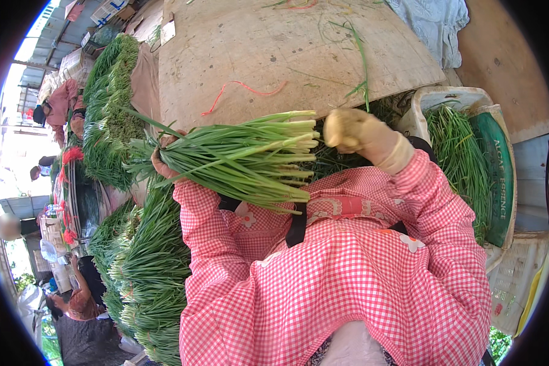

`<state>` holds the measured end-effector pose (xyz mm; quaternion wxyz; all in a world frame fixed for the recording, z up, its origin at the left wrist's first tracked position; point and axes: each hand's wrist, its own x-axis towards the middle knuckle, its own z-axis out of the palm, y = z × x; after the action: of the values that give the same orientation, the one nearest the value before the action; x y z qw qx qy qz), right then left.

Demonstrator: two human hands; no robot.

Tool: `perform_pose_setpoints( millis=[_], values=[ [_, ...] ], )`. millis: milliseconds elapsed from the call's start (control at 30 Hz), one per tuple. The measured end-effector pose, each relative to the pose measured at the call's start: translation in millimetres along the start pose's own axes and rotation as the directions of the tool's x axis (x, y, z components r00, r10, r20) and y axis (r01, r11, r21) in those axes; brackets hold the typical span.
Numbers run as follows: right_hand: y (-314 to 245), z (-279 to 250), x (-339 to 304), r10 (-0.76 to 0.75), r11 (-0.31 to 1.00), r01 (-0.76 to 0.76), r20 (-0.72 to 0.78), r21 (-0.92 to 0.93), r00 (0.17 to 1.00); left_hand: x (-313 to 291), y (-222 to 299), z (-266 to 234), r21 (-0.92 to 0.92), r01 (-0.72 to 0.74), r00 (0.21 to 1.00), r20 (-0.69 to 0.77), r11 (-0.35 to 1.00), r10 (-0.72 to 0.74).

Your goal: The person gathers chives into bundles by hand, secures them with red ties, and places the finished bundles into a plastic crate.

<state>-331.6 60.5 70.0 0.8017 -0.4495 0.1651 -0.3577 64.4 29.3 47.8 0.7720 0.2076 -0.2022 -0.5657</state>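
Note:
A bunch of long green chives (244,155) lies sideways across my lap, pale cut ends to the right. My left hand (163,160) is wrapped round its leafy part, and the leaves partly cover the fingers. Just right of the pale ends, apart from them, my right hand (360,134) is raised in a yellowish glove. Its fingers look curled in and somewhat blurred; whatever they may hold is hidden. Beyond the bunch, a thin red tie (244,91) rests on a wooden board (226,49).
Stacked chive bunches (149,274) rise at my left, with more piles (110,116) farther off. To my right stands a white crate (418,113) of loose greens beside a green-printed sack (497,177). Loose green blades (361,58) lie on the board. Other people (82,299) are at the far left.

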Motion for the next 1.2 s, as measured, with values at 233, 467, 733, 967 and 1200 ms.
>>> perform_pose_setpoints(
  millis=[233, 467, 733, 967, 1200],
  values=[
    [-3, -47, -62, 0.014, 0.614, -0.218, -0.265, -0.759, 0.964, -15, 8, 27, 0.245, -0.114, 0.976, -0.155, 0.963, 0.155],
    [-20, -1, -22, -0.172, 0.215, -0.048, -0.086, -0.975, 0.981, -10, -20, 79, -0.207, 0.012, 0.999, -0.036, 0.978, -0.020],
    [-17, 64, 32, -0.235, 0.561, 0.102, -0.040, -0.822, 0.971, -16, -77, 150, -0.030, 0.280, 0.960, 0.016, 0.960, -0.280],
    [-15, 39, 37, -0.337, 0.796, 0.170, -0.191, -0.581, 0.922, -30, -131, 217, 0.288, 0.538, 0.840, -0.109, 0.792, -0.531],
    [-18, 12, 16, -0.209, 0.961, 0.133, -0.320, -0.242, 0.924, -38, -155, 274, 0.589, 0.352, 0.887, 0.038, 0.727, -0.459]
  ],
)
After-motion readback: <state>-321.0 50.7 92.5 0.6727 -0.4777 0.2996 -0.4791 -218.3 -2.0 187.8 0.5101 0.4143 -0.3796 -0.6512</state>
